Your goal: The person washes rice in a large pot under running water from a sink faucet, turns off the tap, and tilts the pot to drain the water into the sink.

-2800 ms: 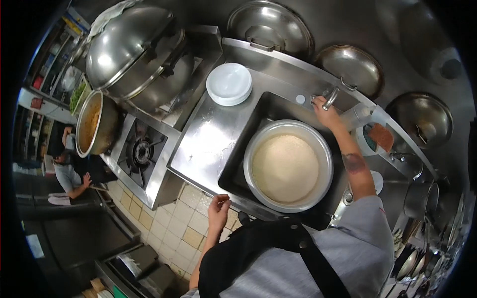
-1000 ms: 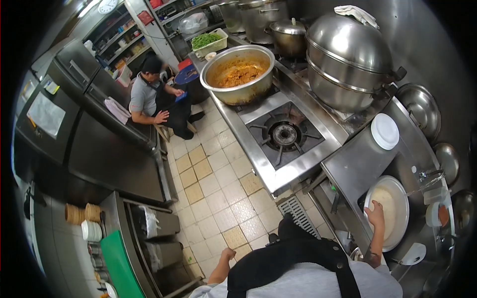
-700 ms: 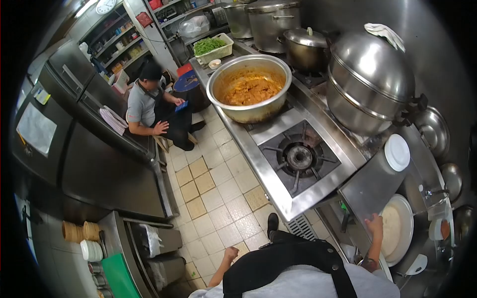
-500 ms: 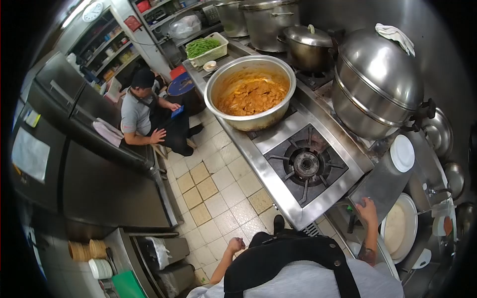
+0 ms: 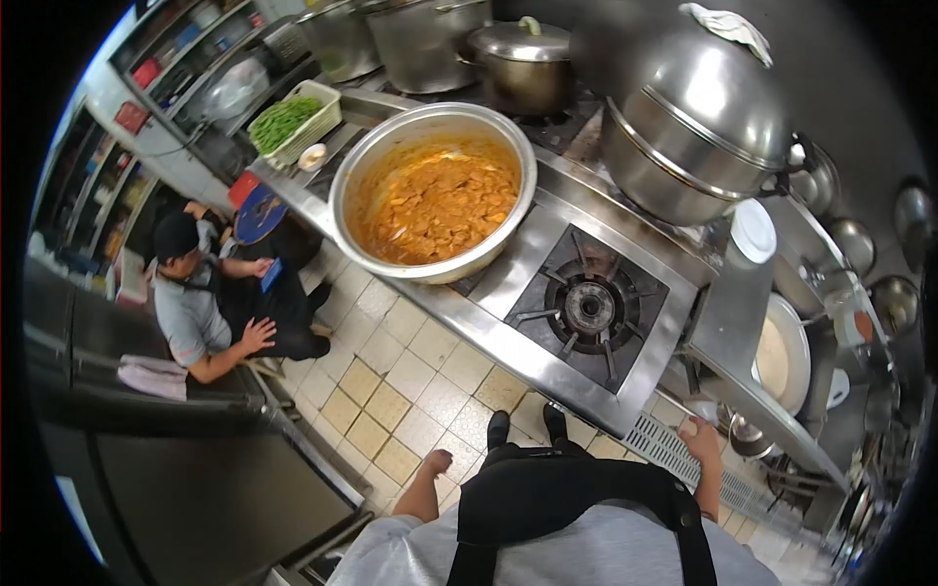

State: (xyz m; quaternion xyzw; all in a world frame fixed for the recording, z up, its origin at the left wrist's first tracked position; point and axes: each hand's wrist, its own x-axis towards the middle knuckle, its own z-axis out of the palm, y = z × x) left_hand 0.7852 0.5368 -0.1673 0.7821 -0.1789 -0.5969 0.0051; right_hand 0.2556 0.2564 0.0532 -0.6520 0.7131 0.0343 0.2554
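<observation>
My left hand [image 5: 439,461] hangs low over the tiled floor, fingers curled in, with nothing visible in it. Beside the lower edge of the stove counter is my right hand [image 5: 700,439], loosely open and holding nothing that I can see. In front of me a large metal pot [image 5: 344,203] stands on the counter, with orange-brown saucy food [image 5: 445,210] inside. A bare gas burner [image 5: 590,307] lies between that pot and my right hand. To the right, a white container [image 5: 753,231] stands on the metal ledge.
A large domed steamer [image 5: 684,146] and a lidded pot [image 5: 518,68] stand along the back. A basket of green beans [image 5: 293,125] sits at the counter's far end. On the left, a seated person [image 5: 215,303] holds a blue phone [image 5: 271,275]. A white basin [image 5: 793,356] is at right.
My view has shifted, and the pot and seated person now appear further left. My right hand has moved away from the metal ledge, down beside the counter edge. My left hand stays low.
</observation>
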